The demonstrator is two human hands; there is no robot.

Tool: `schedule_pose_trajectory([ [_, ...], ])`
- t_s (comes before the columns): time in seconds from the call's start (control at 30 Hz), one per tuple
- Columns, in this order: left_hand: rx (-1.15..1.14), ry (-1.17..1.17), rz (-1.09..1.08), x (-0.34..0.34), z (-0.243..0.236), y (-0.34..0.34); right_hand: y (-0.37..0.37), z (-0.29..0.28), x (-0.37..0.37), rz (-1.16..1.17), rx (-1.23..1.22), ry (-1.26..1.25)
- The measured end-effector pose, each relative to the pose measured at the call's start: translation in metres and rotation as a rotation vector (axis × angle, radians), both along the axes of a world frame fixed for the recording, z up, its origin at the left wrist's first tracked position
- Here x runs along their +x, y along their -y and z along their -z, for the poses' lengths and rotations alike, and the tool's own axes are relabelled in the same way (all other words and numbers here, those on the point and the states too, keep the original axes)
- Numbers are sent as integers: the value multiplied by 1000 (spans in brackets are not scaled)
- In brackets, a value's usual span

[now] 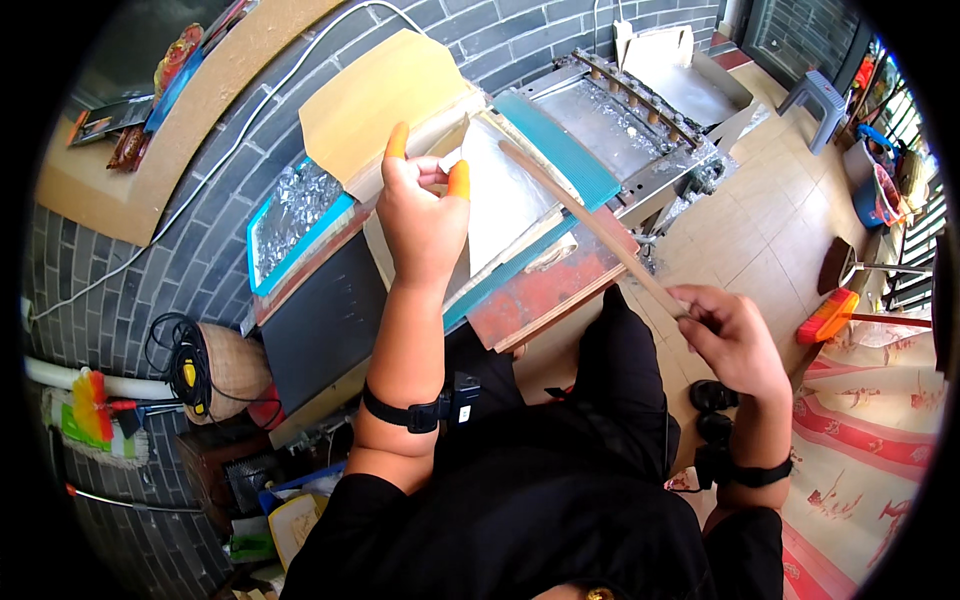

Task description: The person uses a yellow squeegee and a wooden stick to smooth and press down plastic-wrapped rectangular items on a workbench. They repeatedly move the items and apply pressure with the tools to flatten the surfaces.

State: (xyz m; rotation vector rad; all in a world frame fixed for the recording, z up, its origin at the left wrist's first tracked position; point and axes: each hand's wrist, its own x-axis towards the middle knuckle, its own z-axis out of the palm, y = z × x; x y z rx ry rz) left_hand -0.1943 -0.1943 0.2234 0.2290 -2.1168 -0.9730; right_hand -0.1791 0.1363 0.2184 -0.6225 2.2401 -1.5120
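Note:
My left hand point(425, 220) wears orange covers on its index finger and thumb. The index finger points up, while the other fingers curl toward the thumb at the lifted edge of a thin pale sheet point(505, 185). This sheet tops a stack of papers on a teal ribbed board point(580, 150). Closed around the lower end of a long, flat wooden stick point(600, 235) is my right hand point(735, 340). The stick slants up and left, its far tip over the sheet's right side.
A tan card point(385, 105) stands behind my left hand, beside a blue-rimmed tray of crumpled silvery foil point(300, 215). A metal frame machine point(610, 110) sits at the back right. A grey stool point(815, 105) and an orange broom point(828, 317) are on the right.

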Motion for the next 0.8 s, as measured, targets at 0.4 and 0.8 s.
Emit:
schedule_pose_trajectory([
  [0.4, -12, -15, -85, -8, -16, 19, 33, 12, -15, -15, -24, -59],
  [0.8, -99, -37, -35, -8, -5, 9, 37, 16, -13, -20, -35, -10],
])
